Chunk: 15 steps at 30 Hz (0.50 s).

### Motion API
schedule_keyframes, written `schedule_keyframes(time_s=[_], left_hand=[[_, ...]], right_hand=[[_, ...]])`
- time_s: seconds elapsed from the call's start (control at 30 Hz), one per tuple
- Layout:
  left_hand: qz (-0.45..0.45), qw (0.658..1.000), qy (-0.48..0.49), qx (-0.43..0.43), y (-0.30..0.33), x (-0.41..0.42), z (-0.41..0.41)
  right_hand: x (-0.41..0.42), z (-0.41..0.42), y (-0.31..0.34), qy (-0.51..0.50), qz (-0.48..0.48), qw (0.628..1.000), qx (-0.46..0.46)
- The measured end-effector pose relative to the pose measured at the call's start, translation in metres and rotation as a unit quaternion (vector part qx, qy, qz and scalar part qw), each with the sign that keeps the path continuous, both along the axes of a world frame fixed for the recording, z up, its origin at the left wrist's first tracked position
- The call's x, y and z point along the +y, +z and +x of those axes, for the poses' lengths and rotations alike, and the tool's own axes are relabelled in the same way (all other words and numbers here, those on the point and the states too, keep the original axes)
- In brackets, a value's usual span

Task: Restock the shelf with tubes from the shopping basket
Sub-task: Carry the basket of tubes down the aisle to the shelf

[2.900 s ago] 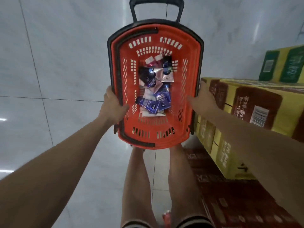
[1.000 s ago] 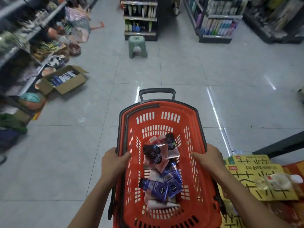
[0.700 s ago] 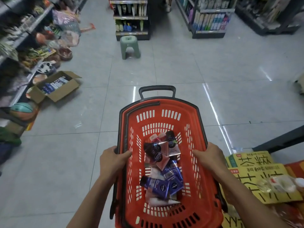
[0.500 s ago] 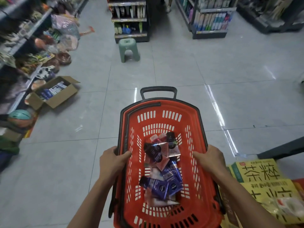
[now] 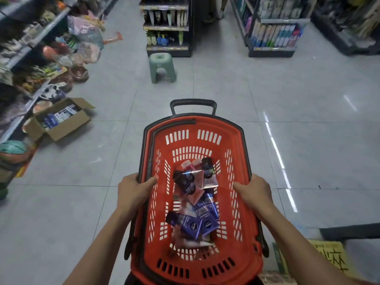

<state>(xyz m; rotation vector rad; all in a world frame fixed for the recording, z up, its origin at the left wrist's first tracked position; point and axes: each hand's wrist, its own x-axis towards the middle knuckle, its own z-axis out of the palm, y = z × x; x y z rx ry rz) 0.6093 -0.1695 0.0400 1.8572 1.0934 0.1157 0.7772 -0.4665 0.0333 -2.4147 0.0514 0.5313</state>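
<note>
Green plastic stool [image 5: 162, 67] on grey tiled floor [image 5: 308, 140], open cardboard box [image 5: 59, 122] of cartons at left, ball [image 5: 12, 151] near it, yellow printed carton [image 5: 329, 260] at lower right.

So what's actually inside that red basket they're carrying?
The red basket holds a loose pile of tubes: dark blue ones nearest the person, pink and dark-capped ones farther off. They overlap, so the count and whatever lies underneath stay hidden.

Both forearms reach forward, left hand [image 5: 133, 191] and right hand [image 5: 254, 192] each in a curled grip
</note>
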Motion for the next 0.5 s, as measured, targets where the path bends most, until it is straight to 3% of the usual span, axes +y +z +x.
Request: schedule_keyframes(time_s=[0.5], left_hand=[[-0.049,0.999,-0.009,-0.01,-0.025,0.106,0.151]], right_hand=[[0.099,0.15,-0.006,0.015,-0.011,1.0,0.005]])
